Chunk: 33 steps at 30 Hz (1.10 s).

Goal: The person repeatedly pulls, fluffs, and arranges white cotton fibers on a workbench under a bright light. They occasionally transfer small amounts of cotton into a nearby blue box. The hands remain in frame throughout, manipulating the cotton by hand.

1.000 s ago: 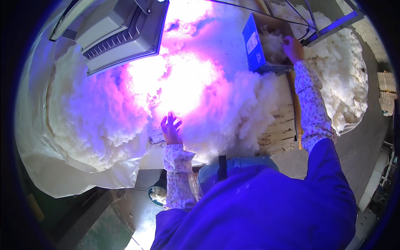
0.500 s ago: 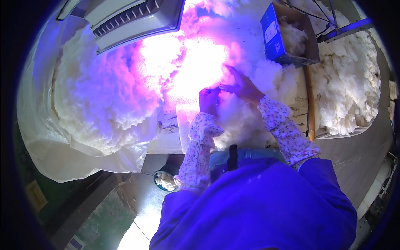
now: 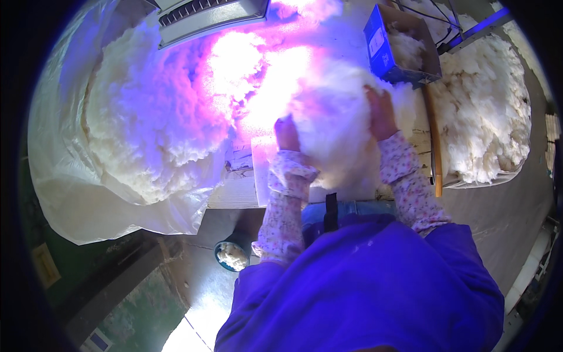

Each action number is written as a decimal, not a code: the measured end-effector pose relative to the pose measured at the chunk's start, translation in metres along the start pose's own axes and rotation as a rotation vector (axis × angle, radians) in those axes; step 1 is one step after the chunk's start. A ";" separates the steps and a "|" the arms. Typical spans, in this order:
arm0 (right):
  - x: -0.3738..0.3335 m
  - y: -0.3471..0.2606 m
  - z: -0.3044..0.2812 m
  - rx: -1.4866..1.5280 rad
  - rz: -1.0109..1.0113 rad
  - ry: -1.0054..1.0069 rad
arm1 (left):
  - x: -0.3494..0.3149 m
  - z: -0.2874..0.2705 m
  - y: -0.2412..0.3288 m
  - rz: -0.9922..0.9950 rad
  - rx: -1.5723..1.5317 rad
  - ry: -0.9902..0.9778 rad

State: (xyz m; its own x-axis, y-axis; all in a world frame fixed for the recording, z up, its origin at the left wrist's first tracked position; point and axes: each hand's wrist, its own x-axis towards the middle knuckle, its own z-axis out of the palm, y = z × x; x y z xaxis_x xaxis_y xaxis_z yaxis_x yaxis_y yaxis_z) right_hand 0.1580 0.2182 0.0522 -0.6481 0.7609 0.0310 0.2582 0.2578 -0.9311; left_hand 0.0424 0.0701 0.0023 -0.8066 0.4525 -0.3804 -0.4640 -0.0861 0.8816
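Between my two hands spreads a large white clump of cotton-like fluff (image 3: 337, 117), blurred by motion and lying over the table in front of me. My left hand (image 3: 287, 134) grips its left side, close to the glaring light; the fingertips are lost in fluff and glare. On the opposite side my right hand (image 3: 381, 112) holds the clump's right edge, its fingers partly sunk in it. Both forearms wear flowered sleeve covers.
A big heap of fluff (image 3: 152, 123) on plastic sheeting fills the left. Ahead stands a grey vented housing (image 3: 214, 20). To the right are a blue box (image 3: 378, 50) with fluff inside, a wooden stick (image 3: 435, 141) and another fluff pile (image 3: 484, 111). Below, a bucket (image 3: 231, 256) holds fluff.
My hands were close together near the bright light; now they are wide apart, the right one further right. The fluff between them has come up larger and nearer the light.
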 end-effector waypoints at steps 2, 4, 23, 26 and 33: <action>0.008 0.000 -0.027 0.445 0.260 0.091 | 0.002 -0.024 0.011 -0.024 -0.141 0.034; 0.014 0.005 -0.047 0.919 0.442 0.138 | 0.002 -0.045 0.025 -0.064 -0.254 0.024; 0.004 0.029 -0.089 0.563 0.223 -0.096 | -0.023 -0.045 0.041 0.026 0.066 0.076; -0.010 0.039 -0.102 0.051 0.179 -0.276 | -0.032 -0.068 0.035 -0.047 0.377 0.205; -0.066 0.033 -0.006 -0.515 -0.314 -0.414 | -0.053 -0.060 -0.034 -0.127 0.149 -0.008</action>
State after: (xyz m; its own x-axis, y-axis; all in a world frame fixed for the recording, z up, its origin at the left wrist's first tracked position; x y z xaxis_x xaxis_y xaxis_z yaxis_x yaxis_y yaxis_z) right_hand 0.2137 0.1803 0.0217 -0.9383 0.3441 0.0331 0.2542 0.7517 -0.6085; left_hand 0.0790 -0.0040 -0.0244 -0.7419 0.4584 -0.4894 -0.5020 0.1042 0.8586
